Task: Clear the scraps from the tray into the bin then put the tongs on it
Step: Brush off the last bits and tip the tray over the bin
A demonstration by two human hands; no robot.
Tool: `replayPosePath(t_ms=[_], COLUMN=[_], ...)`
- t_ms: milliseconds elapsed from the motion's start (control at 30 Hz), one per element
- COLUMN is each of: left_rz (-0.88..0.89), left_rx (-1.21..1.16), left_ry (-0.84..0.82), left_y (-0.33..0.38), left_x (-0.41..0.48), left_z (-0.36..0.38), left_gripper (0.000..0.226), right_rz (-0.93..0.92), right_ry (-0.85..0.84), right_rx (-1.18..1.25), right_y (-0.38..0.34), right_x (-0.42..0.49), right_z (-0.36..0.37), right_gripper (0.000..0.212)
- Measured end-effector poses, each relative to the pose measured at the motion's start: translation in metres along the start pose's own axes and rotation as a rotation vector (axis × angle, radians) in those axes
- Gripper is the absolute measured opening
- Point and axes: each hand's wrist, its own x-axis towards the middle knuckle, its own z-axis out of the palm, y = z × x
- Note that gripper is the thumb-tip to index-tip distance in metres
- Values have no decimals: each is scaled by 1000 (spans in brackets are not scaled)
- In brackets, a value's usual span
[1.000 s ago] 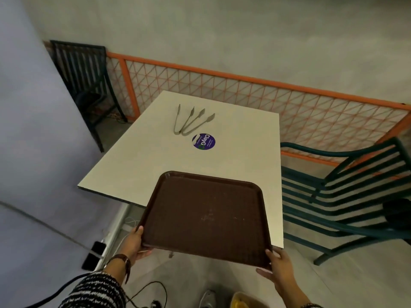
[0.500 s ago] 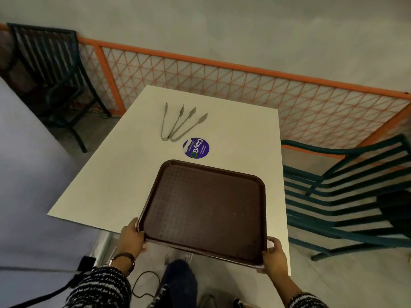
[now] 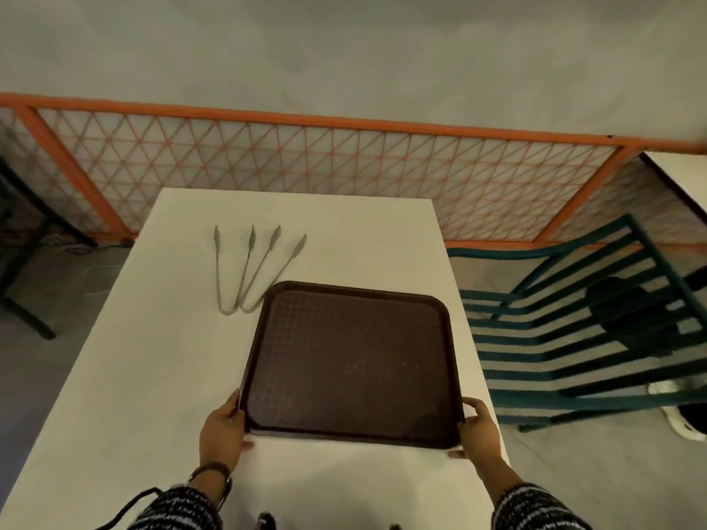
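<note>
Scraps look cleared: the tray (image 3: 354, 363) sits bare on the worktop (image 3: 153, 357), left hand (image 3: 222, 434) and right hand (image 3: 478, 430) gripping its near corners; tongs (image 3: 252, 277) wait beside it.

Hinge end of right metal tongs (image 3: 264, 269) hidden behind dark brown plastic tray (image 3: 354, 361). Striped sleeves (image 3: 180, 508) cut by bottom edge. Second white counter (image 3: 685, 174) cut at right.

The tray (image 3: 352, 361) looks like dark brown plastic, its floor finely textured in a grid, the rim smoother with a faint sheen. The tongs (image 3: 250, 277) are dull grey metal. The table (image 3: 160, 357) has a smooth, matt off-white top. The chair (image 3: 574, 338) is teal-painted slats.
</note>
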Motion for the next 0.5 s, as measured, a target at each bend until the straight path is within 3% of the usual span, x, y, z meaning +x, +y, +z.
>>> replayPosePath(t_ms=[500], left_rz=[-19], left_rx=[-105], left_ry=[101], left_y=[63], left_x=[96], left_z=[64], left_gripper=[40], right_rz=[7], right_ry=[7], right_rx=[29], right_y=[-109], right_x=[103], right_z=[2], right_gripper=[48])
